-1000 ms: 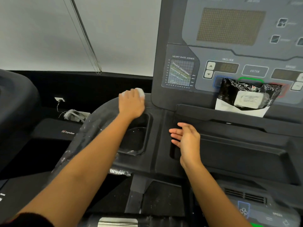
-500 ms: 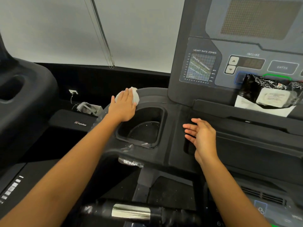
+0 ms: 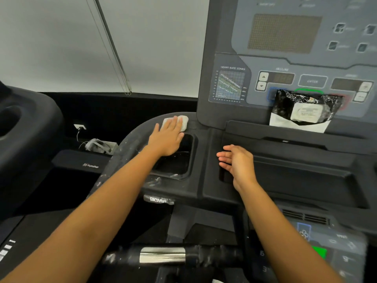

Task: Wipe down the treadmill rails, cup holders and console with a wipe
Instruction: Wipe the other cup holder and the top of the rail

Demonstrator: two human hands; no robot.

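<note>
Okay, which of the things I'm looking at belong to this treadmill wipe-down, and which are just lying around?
Job in hand: wipe under the left hand; cup holder; dusty side rail; console; front handlebar.

Lying about: black packet on the console ledge; wall socket with plug; cable bundle on the floor; neighbouring machine.

**Left hand presses wipe at the cup holder's far rim**

The left hand lies flat, fingers straight, pressing a white wipe onto the dusty black rim at the far edge of the cup holder, just left of the console. The right hand is relaxed, fingers pointing left, over the tray to the right of the cup holder. A black wipe packet leans against the console's buttons. A handlebar with a metal band runs across the near side. Another treadmill stands at left.
</note>
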